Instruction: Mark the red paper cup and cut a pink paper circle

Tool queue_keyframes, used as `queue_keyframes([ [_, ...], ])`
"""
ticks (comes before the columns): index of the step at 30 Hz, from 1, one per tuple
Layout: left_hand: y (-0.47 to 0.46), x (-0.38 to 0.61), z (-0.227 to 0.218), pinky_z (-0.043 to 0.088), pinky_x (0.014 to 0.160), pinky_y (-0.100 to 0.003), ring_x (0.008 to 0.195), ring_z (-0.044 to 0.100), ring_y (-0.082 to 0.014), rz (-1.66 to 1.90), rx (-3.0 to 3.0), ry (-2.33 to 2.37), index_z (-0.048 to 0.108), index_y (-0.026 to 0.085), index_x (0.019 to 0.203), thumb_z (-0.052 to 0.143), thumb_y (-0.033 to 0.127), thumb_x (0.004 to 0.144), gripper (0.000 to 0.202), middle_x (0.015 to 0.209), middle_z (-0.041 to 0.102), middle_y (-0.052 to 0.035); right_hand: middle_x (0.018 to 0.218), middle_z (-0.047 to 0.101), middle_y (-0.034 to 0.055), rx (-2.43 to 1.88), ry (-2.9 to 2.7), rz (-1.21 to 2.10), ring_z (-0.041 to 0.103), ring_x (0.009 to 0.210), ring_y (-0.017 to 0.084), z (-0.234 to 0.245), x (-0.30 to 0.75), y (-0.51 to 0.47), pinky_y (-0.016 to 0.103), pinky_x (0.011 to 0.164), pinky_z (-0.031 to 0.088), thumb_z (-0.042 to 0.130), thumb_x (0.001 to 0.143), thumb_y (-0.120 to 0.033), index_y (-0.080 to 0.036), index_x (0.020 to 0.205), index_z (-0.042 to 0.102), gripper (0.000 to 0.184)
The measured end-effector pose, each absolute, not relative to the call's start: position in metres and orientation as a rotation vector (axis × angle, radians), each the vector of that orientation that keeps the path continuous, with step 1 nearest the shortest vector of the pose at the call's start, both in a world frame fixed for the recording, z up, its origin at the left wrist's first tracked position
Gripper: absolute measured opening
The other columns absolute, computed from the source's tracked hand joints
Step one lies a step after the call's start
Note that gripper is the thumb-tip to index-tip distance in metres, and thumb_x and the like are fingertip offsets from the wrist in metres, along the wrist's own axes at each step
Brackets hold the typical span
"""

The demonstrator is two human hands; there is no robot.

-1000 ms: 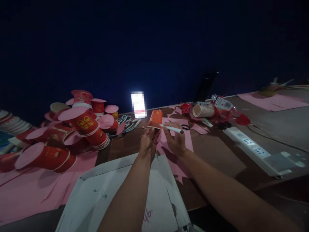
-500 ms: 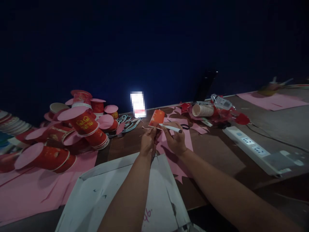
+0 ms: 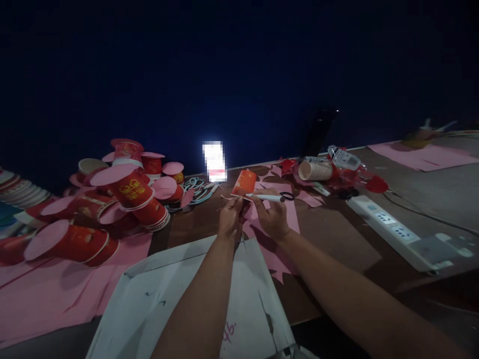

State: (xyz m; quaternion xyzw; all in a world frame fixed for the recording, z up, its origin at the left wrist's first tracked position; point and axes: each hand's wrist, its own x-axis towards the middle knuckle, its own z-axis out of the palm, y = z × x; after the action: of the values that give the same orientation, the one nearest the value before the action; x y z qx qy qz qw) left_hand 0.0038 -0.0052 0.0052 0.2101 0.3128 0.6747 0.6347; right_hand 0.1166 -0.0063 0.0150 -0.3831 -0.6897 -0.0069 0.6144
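Note:
My left hand [image 3: 229,219] is closed around the near end of a red paper cup [image 3: 245,182], whose far end points away from me. A thin edge of what looks like pink paper shows at the cup's near end, partly hidden by my fingers. My right hand [image 3: 275,219] grips a white pen [image 3: 265,197], held almost level. The pen's left end meets the cup's near end between my two hands; whether it touches cannot be made out. Under my hands lies cut pink paper [image 3: 294,219], and a black loop [image 3: 287,196] shows behind the pen.
Red cups with pink paper discs [image 3: 130,189] pile up at left on pink sheets [image 3: 48,304]. A white box lid [image 3: 164,299] lies below my forearms. A glowing phone screen [image 3: 215,162] stands behind. At right are stacked paper cups [image 3: 318,171] and a power strip [image 3: 389,232].
The pen has swung slightly, its right end rising a little so that it lies more level. My left hand and the cup have barely moved.

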Motion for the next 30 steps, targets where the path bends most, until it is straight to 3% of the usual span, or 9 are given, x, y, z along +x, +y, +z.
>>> queue_keyframes([
  [9,-0.0058,-0.004,0.0096,0.055,0.081,-0.029,0.08,0.068,-0.0127,1.551,0.297,0.587,0.065,0.013,0.086,0.061,0.012,0.081,0.006,0.088,0.071,-0.0058,0.094,0.065,0.0054,-0.88,-1.503,-0.035,0.06,0.092,0.02,0.0176,0.117,-0.0073,0.041,0.085,0.049,0.055,0.089,-0.02,-0.023,0.099,0.059,0.012],
  [22,-0.0097,-0.0011,0.0144,0.053,0.085,-0.029,0.077,0.068,-0.0124,1.531,0.359,0.677,0.066,0.013,0.089,0.065,0.013,0.079,0.01,0.087,0.072,-0.0058,0.089,0.065,0.0043,-0.847,-1.556,-0.027,0.061,0.086,0.019,0.015,0.1159,-0.0062,0.04,0.079,0.05,0.056,0.088,-0.022,-0.023,0.096,0.059,0.008],
  [30,-0.0096,-0.001,0.0132,0.05,0.089,-0.031,0.073,0.067,-0.0109,1.511,0.397,0.722,0.066,0.013,0.085,0.067,0.015,0.078,0.008,0.083,0.071,-0.0045,0.09,0.068,0.0038,-0.884,-1.596,-0.061,0.062,0.086,0.02,0.0142,0.1163,-0.0058,0.041,0.084,0.048,0.055,0.089,-0.023,-0.024,0.095,0.06,0.008],
])
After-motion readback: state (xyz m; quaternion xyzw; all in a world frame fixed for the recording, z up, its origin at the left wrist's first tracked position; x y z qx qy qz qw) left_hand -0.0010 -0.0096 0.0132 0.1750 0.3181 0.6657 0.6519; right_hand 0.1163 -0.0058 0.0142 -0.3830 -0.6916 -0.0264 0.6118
